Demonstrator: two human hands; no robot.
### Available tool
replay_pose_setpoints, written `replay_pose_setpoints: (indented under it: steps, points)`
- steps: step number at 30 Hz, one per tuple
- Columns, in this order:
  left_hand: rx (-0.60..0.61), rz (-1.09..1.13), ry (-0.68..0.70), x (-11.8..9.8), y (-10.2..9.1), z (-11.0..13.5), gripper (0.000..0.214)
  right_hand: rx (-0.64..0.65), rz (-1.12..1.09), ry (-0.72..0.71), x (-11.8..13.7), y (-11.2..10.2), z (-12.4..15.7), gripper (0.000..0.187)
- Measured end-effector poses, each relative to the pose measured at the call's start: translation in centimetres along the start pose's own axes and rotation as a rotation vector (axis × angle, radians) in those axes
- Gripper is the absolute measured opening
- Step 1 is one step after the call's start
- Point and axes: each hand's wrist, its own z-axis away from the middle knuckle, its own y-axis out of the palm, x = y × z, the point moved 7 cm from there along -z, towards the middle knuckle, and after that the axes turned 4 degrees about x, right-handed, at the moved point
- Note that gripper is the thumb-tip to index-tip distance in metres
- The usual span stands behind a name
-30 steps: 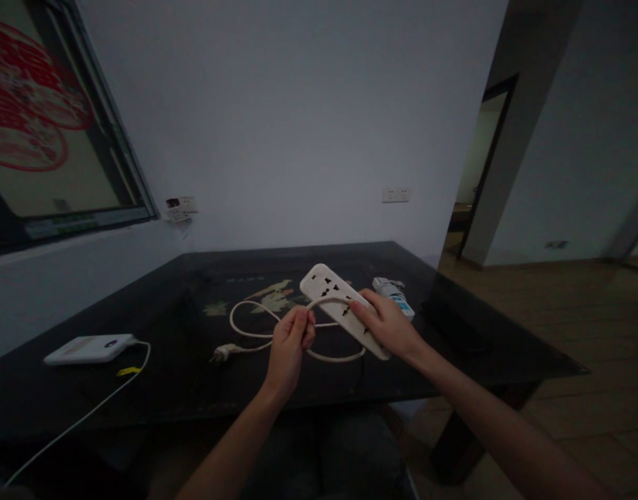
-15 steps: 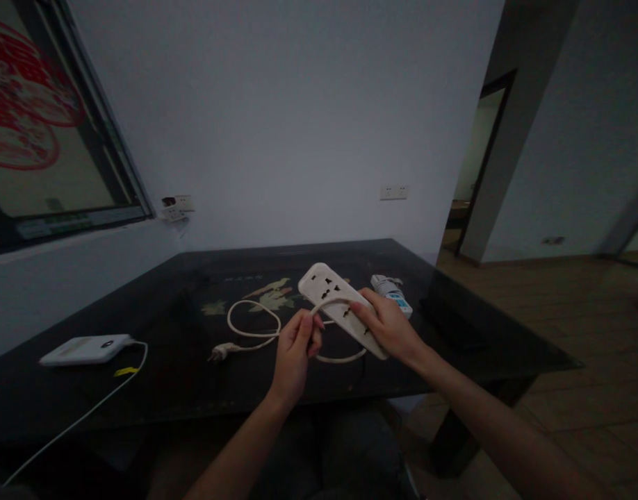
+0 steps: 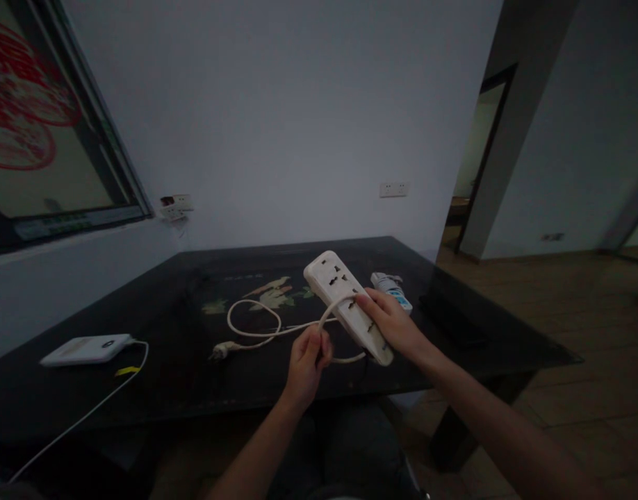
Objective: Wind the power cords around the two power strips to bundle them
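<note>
A white power strip [image 3: 336, 281] is tilted above the dark table, its sockets facing up. My right hand [image 3: 389, 319] is closed around its right side, the thumb pressing the white cord [image 3: 326, 312] against the socket face. Below and left of the strip, my left hand [image 3: 308, 354] pinches that same cord between thumb and fingers. From there the cord runs left across the tabletop in a loop and ends in a plug [image 3: 224, 351]. Another part of it curves under the strip's lower end.
On the dark table [image 3: 167, 298], a second power strip with its cord wound round it [image 3: 392, 290] lies at right. A white power bank [image 3: 87, 349] with a cable sits at left, near a yellow tag [image 3: 127, 371]. Wall sockets [image 3: 395, 189] are behind.
My left hand has moved right and down with the pinched cord. The power strip has shifted slightly right and turned, showing more of its side edge.
</note>
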Motion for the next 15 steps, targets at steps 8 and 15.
replay_pose_setpoints:
  steps: [8, 15]
  points:
    - [0.163, 0.096, -0.073, 1.1, 0.2, -0.3, 0.053, 0.069, -0.123, 0.085, 0.6, 0.8, 0.5, 0.052]
    - [0.304, -0.008, -0.115, 1.0, -0.3, -1.0, 0.065, 0.174, -0.205, 0.144, 1.0, 1.7, 1.3, 0.061]
